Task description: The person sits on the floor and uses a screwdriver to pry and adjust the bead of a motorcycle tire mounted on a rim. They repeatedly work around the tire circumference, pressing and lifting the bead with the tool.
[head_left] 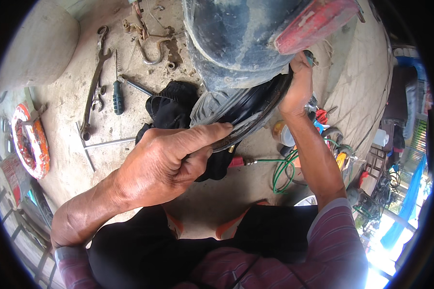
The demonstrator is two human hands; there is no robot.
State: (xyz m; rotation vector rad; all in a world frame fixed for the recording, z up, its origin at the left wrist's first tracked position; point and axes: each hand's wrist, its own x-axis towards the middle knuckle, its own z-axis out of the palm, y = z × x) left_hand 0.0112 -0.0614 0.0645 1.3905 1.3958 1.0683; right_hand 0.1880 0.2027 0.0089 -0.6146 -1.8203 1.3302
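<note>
Striped shirt [226,267] sat nearest cam; past the knees, tyre [250,108] stood tilted under mudguard [236,38], betw. both hands. L hand [159,164] pinched its near edge, index on top; R hand [297,89] was at its R edge, prob. steadying, fingers mostly hidden, grip unclear. Wrenches [98,72] & screwdriver [117,98] lay L, prob. for quick reach; L side roomier, green hose [277,177] crowding R forearm.

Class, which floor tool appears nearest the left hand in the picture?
The T-shaped bar: its shaft points toward the left hand, while the green-handled screwdriver and long wrench appear farther off.
</note>
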